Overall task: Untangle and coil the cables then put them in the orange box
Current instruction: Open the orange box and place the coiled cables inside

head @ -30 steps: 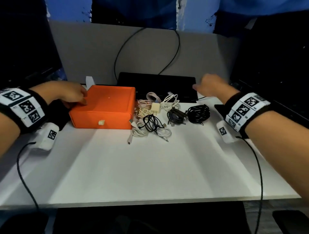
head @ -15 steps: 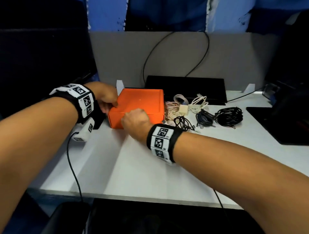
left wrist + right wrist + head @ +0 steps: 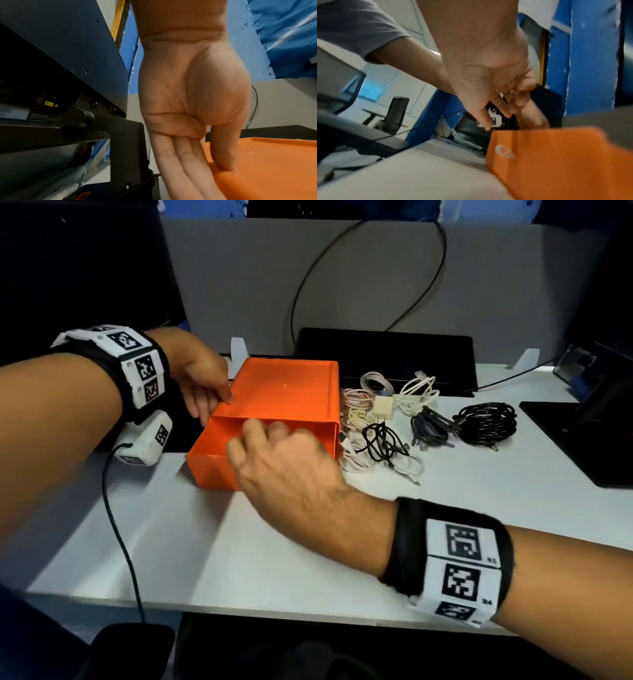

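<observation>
An orange box (image 3: 284, 392) stands at the left rear of the white table, its drawer (image 3: 209, 460) slid out toward me. My left hand (image 3: 205, 385) braces the box's left side, straight fingers (image 3: 188, 169) along the wall, thumb on the lid (image 3: 265, 162). Loosely spread and holding nothing, my right hand (image 3: 274, 453) hovers over the drawer's front; its fingers (image 3: 501, 105) hang just above the orange front wall (image 3: 547, 155). Right of the box lie tangled cables: a thin black one (image 3: 383, 440), white ones (image 3: 419, 386), a pinkish braided one (image 3: 356, 402) and a black coiled bundle (image 3: 484, 422).
A flat black device (image 3: 387, 350) stands behind the cables against a grey partition (image 3: 376, 275). Another black slab (image 3: 582, 440) lies at the right edge. A dark monitor (image 3: 51, 54) rises left of the box. Bare table (image 3: 239, 559) stretches in front of the box.
My right hand swung from the far right over to the box's front. The drawer, closed before, now stands slid out toward me. My left hand stayed on the box's left side.
</observation>
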